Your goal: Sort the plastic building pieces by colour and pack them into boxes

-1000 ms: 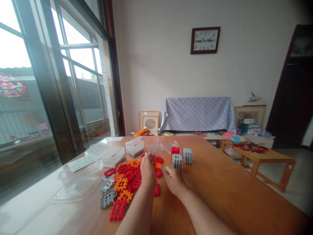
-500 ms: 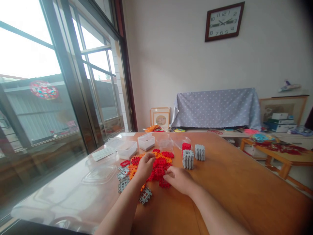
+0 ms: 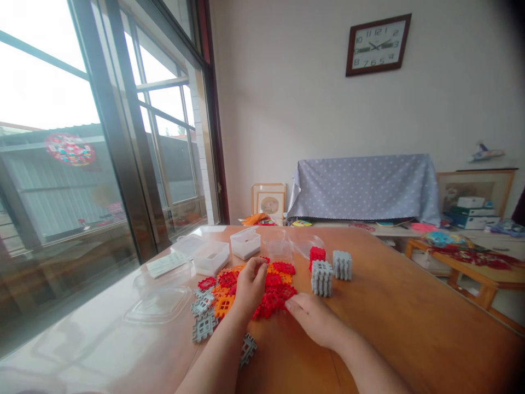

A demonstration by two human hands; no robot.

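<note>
A pile of flat interlocking pieces lies mid-table, with red pieces (image 3: 274,301), orange pieces (image 3: 223,304) and grey pieces (image 3: 204,326). My left hand (image 3: 251,284) is over the pile, its thumb and fingers pinched together; what they hold, if anything, is too small to make out. At the pile's right edge, my right hand (image 3: 309,314) has its fingers together beside the red pieces, and anything in them is hidden. Beyond it stand a grey stack (image 3: 322,278), a red stack (image 3: 317,256) and another grey stack (image 3: 342,265).
Behind the pile are white open boxes (image 3: 245,244) and clear plastic containers (image 3: 279,246). A transparent lid (image 3: 158,305) and a printed paper (image 3: 166,265) lie at the left of the wooden table (image 3: 389,328). A window (image 3: 164,137) borders the left side.
My right hand has moved slightly right and down, its fingers closer together. My left hand has shifted a little right over the pile. The whole view has tilted up slightly.
</note>
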